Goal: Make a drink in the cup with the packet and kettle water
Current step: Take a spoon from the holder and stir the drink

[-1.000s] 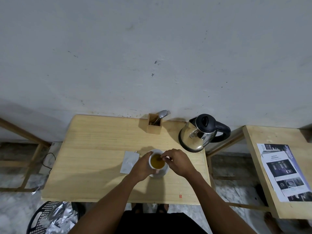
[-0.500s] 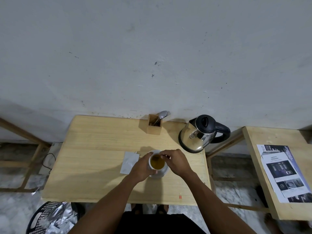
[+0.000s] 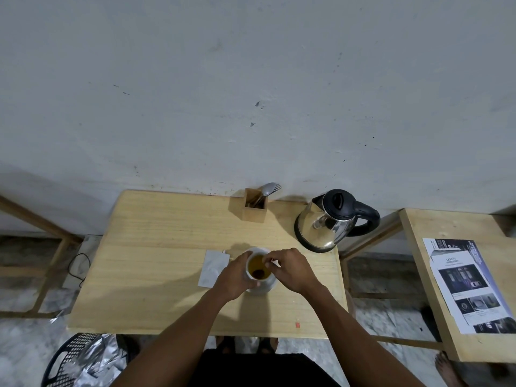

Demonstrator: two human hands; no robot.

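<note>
Left hand (image 3: 234, 277) is wrapped around the white cup (image 3: 258, 270) near the middle of the wooden table (image 3: 156, 247). Right hand (image 3: 290, 270) has fingers pinched together over the yellow-brown drink. The packet (image 3: 213, 268) lies just left; the kettle (image 3: 329, 222) stands far right.

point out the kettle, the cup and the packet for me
kettle (image 3: 325, 224), head view, on its shiny steel body below the black lid
cup (image 3: 258, 267), head view, on the amber liquid inside the white rim
packet (image 3: 212, 268), head view, on the middle of the flat white sachet left of the cup
</note>
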